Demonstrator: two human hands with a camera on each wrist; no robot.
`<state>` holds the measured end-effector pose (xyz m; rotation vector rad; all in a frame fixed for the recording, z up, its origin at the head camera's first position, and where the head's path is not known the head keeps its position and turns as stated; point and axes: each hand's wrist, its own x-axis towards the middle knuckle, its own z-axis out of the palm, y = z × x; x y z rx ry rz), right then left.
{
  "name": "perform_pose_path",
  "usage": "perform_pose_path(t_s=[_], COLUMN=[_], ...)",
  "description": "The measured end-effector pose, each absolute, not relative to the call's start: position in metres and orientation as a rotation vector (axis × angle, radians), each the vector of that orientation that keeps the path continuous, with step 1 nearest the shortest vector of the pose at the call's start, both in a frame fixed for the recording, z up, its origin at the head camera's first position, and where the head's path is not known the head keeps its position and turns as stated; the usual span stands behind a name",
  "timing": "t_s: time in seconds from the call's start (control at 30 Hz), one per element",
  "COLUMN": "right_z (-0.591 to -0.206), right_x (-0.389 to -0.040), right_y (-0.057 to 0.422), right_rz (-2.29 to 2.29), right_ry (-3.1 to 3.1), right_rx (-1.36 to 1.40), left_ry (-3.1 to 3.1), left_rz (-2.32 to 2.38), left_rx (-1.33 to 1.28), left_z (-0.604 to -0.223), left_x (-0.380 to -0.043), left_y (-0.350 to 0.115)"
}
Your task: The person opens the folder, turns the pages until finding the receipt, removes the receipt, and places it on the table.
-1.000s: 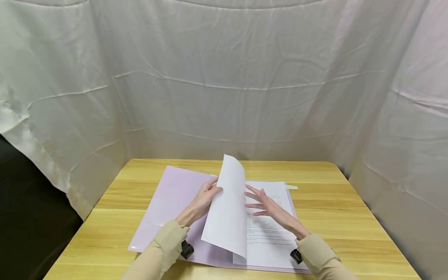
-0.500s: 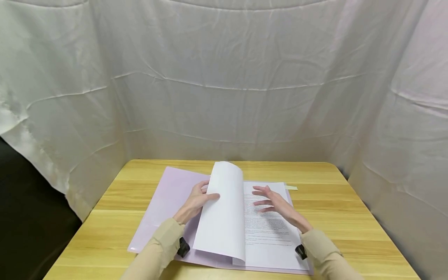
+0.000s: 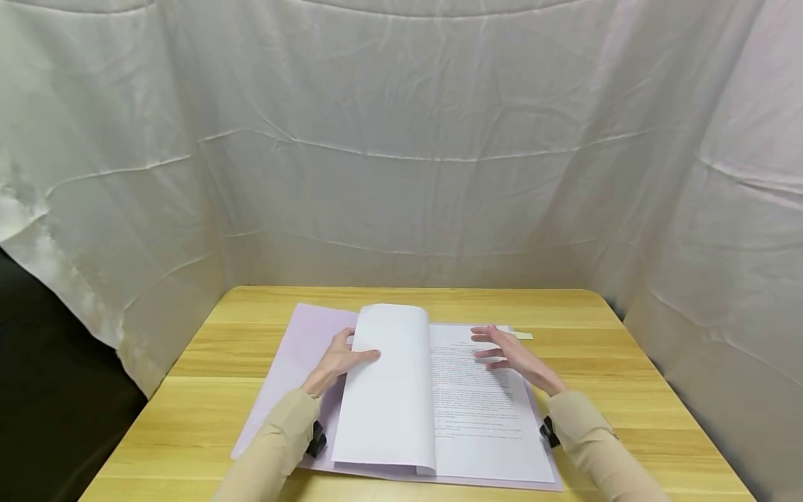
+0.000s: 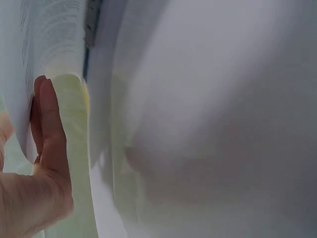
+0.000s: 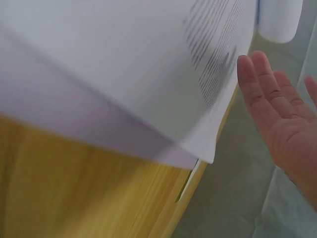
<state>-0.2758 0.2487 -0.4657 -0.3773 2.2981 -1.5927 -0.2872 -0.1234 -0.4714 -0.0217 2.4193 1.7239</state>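
An open lilac folder (image 3: 276, 390) lies on the wooden table with white paper sheets inside. My left hand (image 3: 339, 359) pinches the left edge of a turned sheet (image 3: 385, 390), thumb on top and fingers beneath. That sheet curves over from the middle of the folder, its upper face blank. In the left wrist view the fingers of the left hand (image 4: 47, 134) lie behind the curled paper, which bears print. My right hand (image 3: 511, 355) hovers over the printed page (image 3: 477, 418) on the right side, its fingers spread and holding nothing.
A pale yellow tab (image 3: 522, 335) sticks out at the folder's upper right edge. The wooden table (image 3: 627, 390) extends around the folder. Grey-white curtains (image 3: 439, 153) hang behind and at both sides, with a dark area (image 3: 56, 390) at the lower left.
My left hand has moved left and down, bringing the turned sheet flatter over the folder's left side. My right hand has drawn back to the right, uncovering more of the printed page.
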Motion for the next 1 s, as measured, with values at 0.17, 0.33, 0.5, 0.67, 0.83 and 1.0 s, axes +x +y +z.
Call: perform_pose_path(t_s=[0.17, 0.33, 0.5, 0.67, 0.83, 1.0], right_z=[-0.468, -0.471, -0.477, -0.484, -0.490, -0.494], right_x=[-0.286, -0.293, -0.300, -0.308, -0.316, -0.323], right_y=[0.257, 0.262, 0.267, 0.274, 0.277, 0.279], right_rz=[-1.570, -1.520, -1.374, -1.283, -1.210, -1.102], right_ry=[2.360, 2.451, 2.625, 2.733, 2.815, 2.894], right_rx=[-0.333, -0.288, -0.283, -0.287, -0.308, -0.300], left_ry=[2.616, 2.789, 2.825, 2.858, 2.892, 2.913], left_rz=[1.532, 1.347, 1.267, 1.242, 1.196, 1.173], left_rx=[0.024, 0.087, 0.126, 0.170, 0.172, 0.171], left_z=[-0.474, -0.478, -0.484, -0.488, -0.491, -0.493], left_x=[-0.287, -0.291, -0.292, -0.292, -0.293, -0.293], left_y=[-0.134, -0.140, -0.144, -0.146, -0.145, -0.144])
